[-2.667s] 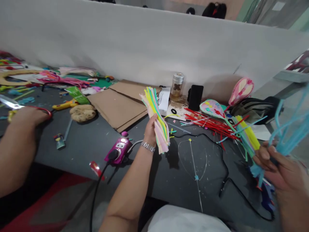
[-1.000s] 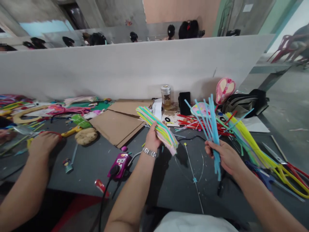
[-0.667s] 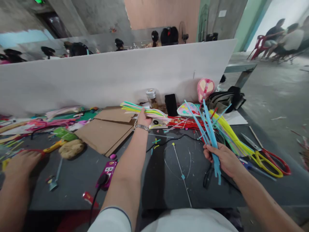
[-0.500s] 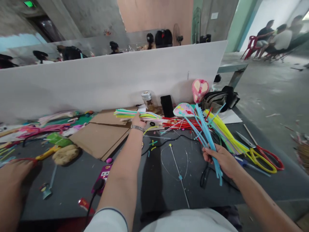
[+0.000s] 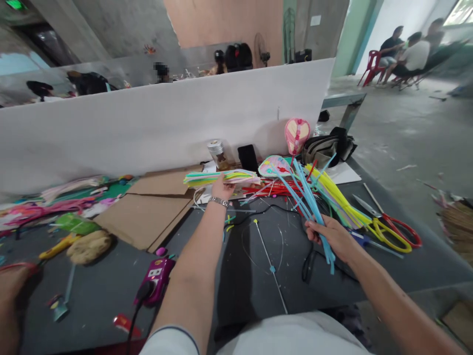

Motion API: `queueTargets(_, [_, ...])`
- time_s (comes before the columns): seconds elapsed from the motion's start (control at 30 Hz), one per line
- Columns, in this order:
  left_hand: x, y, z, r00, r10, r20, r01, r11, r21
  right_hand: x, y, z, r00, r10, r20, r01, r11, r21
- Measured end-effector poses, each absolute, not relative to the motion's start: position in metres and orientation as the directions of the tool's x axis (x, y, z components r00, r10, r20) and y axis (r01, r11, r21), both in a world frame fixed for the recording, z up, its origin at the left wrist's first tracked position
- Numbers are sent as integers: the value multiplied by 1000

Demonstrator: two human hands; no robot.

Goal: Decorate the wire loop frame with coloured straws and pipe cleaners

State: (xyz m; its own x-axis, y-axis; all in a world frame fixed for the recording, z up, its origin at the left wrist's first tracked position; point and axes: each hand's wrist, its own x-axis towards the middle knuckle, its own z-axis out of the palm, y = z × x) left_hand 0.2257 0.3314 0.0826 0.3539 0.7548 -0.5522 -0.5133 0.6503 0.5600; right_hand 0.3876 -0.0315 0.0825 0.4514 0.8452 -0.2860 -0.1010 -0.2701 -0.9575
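Left hand (image 5: 222,186) has gone right out to the back of the desk (image 5: 244,291). A second ago it held the pastel bundle (image 5: 207,177) tilted up over the middle, and now the bundle is flat, level with the desk. It sits just in front of the jar (image 5: 216,153) and the phone (image 5: 247,158), over the far edge of the cardboard (image 5: 144,217). The fingers are still wrapped round it from below. I can't tell whether it is touching down or just clear.

Right hand (image 5: 328,236) has hardly moved. Its fingers are closed tight on the lower ends of the blue sticks (image 5: 306,197), which fan up and away to the left over the red sticks (image 5: 273,188). The yellow sticks (image 5: 340,202) and the scissors (image 5: 391,229) lie just beside it.

So the pastel lot is out of the middle now. Only the wire loop (image 5: 266,246) lies on the desk between the two arms, and the blue sticks are the only ones held near it.

Down at the left edge, another person's hand (image 5: 11,291) rests on the desk, well apart from all this.
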Motion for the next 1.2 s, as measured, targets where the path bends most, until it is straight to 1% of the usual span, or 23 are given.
queueTargets(0.13, [218,315,105,342,728,-594,-358,686,634,391,-30,83,450,853,-266,22,-309,-951])
queueTargets(0.23, [197,298,117,322,755,-571,-297,653,696,399,-27,84,500,843,-200,276,-374,-885])
queueTargets(0.3, [179,278,117,325,777,-540,-276,624,731,407,-25,84,551,824,-132,438,-420,-795])
queueTargets(0.33, [170,266,115,329,798,-505,-264,591,762,411,-25,85,574,811,-108,486,-445,-752])
queueTargets(0.37, [161,251,111,348,843,-410,-204,495,845,415,-26,85,600,794,-94,511,-471,-719])
queueTargets(0.4, [152,236,107,362,872,-331,-143,402,904,419,-26,86,626,776,-85,524,-498,-691])
queueTargets(0.43, [143,220,101,383,879,-285,-90,342,935,422,-27,88,648,758,-73,539,-524,-659])
queueTargets(0.53, [121,175,83,381,893,-239,35,244,969,434,-32,96,693,720,-34,579,-584,-570])
queueTargets(0.63, [103,143,70,349,917,-191,193,129,973,453,-41,106,718,696,2,601,-620,-504])
queueTargets(0.8, [84,119,67,341,924,-172,378,32,925,494,-68,109,801,597,44,554,-710,-435])
queueTargets(0.9, [86,115,71,354,924,-144,405,-13,914,511,-74,102,826,562,46,522,-731,-439])
queueTargets(1.07, [108,110,74,423,900,-107,342,-49,939,520,-37,94,811,581,67,534,-689,-491])
queueTargets(1.2, [120,101,70,458,882,-113,324,-46,945,523,24,95,802,597,-21,514,-707,-487])
